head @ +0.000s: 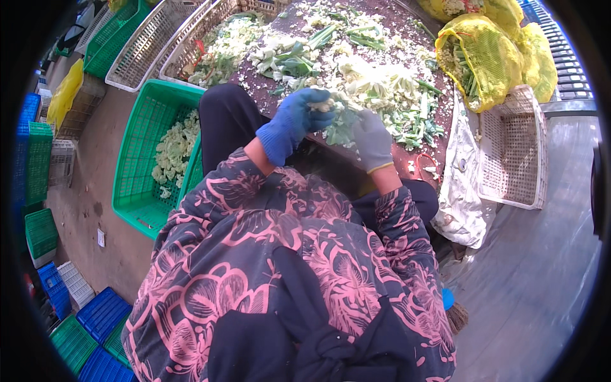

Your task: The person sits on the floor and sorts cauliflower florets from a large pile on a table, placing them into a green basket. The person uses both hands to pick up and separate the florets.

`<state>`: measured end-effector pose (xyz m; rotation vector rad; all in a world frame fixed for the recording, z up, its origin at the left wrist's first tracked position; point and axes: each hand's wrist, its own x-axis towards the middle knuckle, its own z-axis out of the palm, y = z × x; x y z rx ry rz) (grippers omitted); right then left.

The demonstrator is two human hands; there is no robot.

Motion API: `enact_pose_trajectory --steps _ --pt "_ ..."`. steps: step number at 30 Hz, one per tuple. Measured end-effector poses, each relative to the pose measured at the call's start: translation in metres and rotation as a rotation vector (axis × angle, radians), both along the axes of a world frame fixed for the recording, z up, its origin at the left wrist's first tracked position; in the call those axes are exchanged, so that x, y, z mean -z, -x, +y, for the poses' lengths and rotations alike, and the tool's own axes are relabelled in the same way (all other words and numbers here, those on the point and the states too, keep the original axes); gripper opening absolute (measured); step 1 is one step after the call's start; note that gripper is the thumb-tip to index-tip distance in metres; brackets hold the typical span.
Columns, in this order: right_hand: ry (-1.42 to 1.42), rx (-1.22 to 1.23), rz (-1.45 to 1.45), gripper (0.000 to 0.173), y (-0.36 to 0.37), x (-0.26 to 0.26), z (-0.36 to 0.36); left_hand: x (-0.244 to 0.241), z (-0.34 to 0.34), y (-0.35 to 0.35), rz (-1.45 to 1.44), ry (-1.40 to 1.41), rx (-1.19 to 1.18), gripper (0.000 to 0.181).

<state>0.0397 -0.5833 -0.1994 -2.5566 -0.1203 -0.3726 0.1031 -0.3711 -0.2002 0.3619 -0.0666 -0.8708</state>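
My left hand point(297, 120), in a blue knitted glove, is closed around a cauliflower piece point(322, 104) above the near edge of the work table. A green cauliflower leaf point(342, 125) spreads between my hands. My right hand point(373, 142), in a grey glove, has its fingers curled at the right edge of this leaf. Whether it grips the leaf or a tool is hidden. Just beyond lie a heap of pale cauliflower trimmings point(370, 79) and cut green stalks point(422, 112). Leafy cauliflower scraps point(291, 59) lie farther left on the dark table top point(441, 155).
At my left knee stands a green plastic crate point(138, 162) with cauliflower florets point(176, 148) inside. A white crate point(167, 67) holds trimmings behind it. Yellow mesh sacks point(491, 57), a dirty white crate point(515, 157) and a white sheet point(460, 191) are on the right.
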Motion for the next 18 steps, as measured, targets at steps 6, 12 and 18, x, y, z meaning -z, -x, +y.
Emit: enact_pose_trajectory --steps 6,12,18 --pt "-0.849 0.501 0.596 0.022 0.029 0.021 -0.048 -0.054 0.096 0.021 -0.213 -0.437 -0.601 0.037" --pt "-0.807 0.523 0.376 0.021 0.002 0.017 -0.054 0.003 0.263 0.052 -0.565 -1.552 -0.990 0.055" --pt "-0.230 0.429 0.284 0.032 -0.075 0.007 -0.044 0.008 0.288 0.076 -0.117 -1.319 -1.036 0.041"
